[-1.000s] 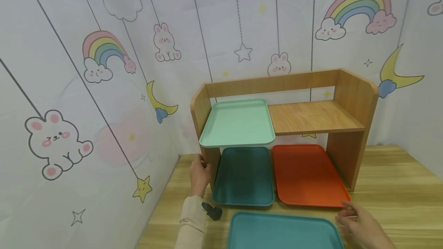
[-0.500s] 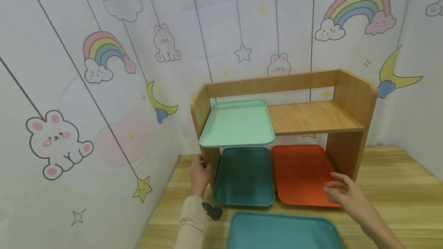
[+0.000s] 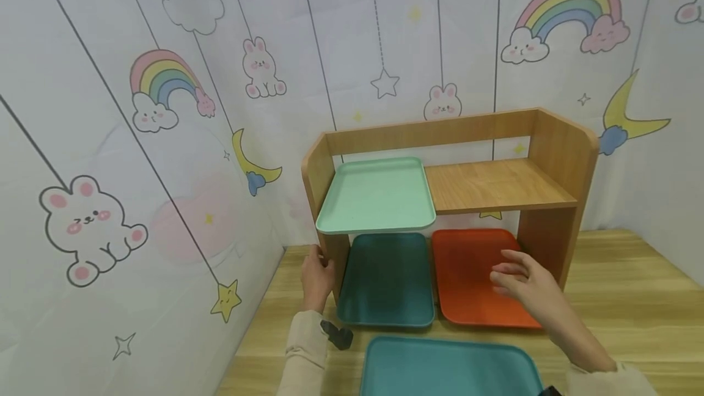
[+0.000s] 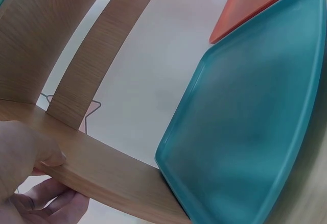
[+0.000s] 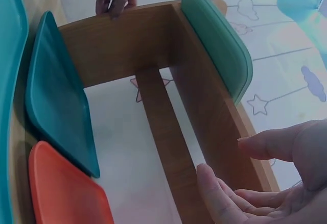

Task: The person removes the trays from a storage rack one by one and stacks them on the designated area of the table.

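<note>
My left hand (image 3: 318, 277) grips the front edge of the left side panel of a wooden desktop shelf (image 3: 500, 185). In the left wrist view the thumb lies on the panel's inner face and the fingers curl round its outer side. My right hand (image 3: 528, 286), empty with thumb and fingers apart, hovers over the orange-red tray (image 3: 467, 274). Beside that tray a dark teal tray (image 3: 387, 280) lies under the shelf's left half. A mint green tray (image 3: 379, 194) rests on the upper board at the left, its front edge jutting out.
A larger blue-teal tray (image 3: 451, 368) lies on the wood-grain table (image 3: 632, 310) in front, cut off by the frame's lower edge. Behind and left stands a white wall covering (image 3: 220, 78) with cartoon rabbits and rainbows. A dark object (image 3: 337, 335) sits at my left cuff.
My right hand has moved up and left from the orange-red tray's front right corner to over the tray. My left hand stays on the side panel. The trays have not moved.
</note>
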`<action>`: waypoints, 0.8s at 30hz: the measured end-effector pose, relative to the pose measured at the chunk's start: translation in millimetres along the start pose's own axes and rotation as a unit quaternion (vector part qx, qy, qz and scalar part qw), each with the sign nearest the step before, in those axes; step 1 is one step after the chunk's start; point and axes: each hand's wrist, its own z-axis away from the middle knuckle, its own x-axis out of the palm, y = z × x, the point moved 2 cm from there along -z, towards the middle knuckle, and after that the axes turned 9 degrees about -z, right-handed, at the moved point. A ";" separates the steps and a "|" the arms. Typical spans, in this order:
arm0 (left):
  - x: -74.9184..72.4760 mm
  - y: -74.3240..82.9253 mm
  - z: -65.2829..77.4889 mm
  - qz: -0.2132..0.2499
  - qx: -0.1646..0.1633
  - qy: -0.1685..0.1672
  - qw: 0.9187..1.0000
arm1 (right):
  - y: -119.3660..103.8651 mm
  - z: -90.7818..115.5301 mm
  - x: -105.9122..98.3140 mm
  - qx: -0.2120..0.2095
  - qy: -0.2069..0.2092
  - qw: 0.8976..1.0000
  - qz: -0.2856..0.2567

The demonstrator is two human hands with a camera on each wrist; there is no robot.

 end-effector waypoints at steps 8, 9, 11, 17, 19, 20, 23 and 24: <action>0.6 2.9 -2.9 0.000 -0.001 0.004 1.000 | -19.9 -13.0 14.3 -0.016 -0.013 1.000 -0.022; 0.8 2.9 -2.9 0.000 -0.001 0.004 1.000 | -22.2 -14.5 16.1 -0.018 -0.014 0.999 -0.025; 1.1 2.7 -2.7 -0.001 -0.001 0.004 1.000 | -27.3 -16.8 19.5 -0.018 -0.015 0.999 -0.034; 1.2 2.6 -0.7 -0.002 -0.001 0.004 1.000 | -38.9 -23.5 27.7 -0.011 -0.023 0.999 -0.048; 0.7 2.6 0.2 -0.001 -0.003 0.003 1.000 | -41.9 -26.5 30.5 -0.005 -0.028 0.998 -0.053; 0.3 2.8 0.6 0.000 -0.005 0.003 1.000 | -43.5 -27.9 32.0 -0.003 -0.030 0.998 -0.056; 0.1 2.6 1.6 0.002 -0.008 0.002 1.000 | -48.8 -32.1 36.1 0.001 -0.036 0.997 -0.061; 0.4 2.3 1.8 0.001 -0.007 0.002 1.000 | -50.4 -33.5 37.2 0.001 -0.037 0.997 -0.061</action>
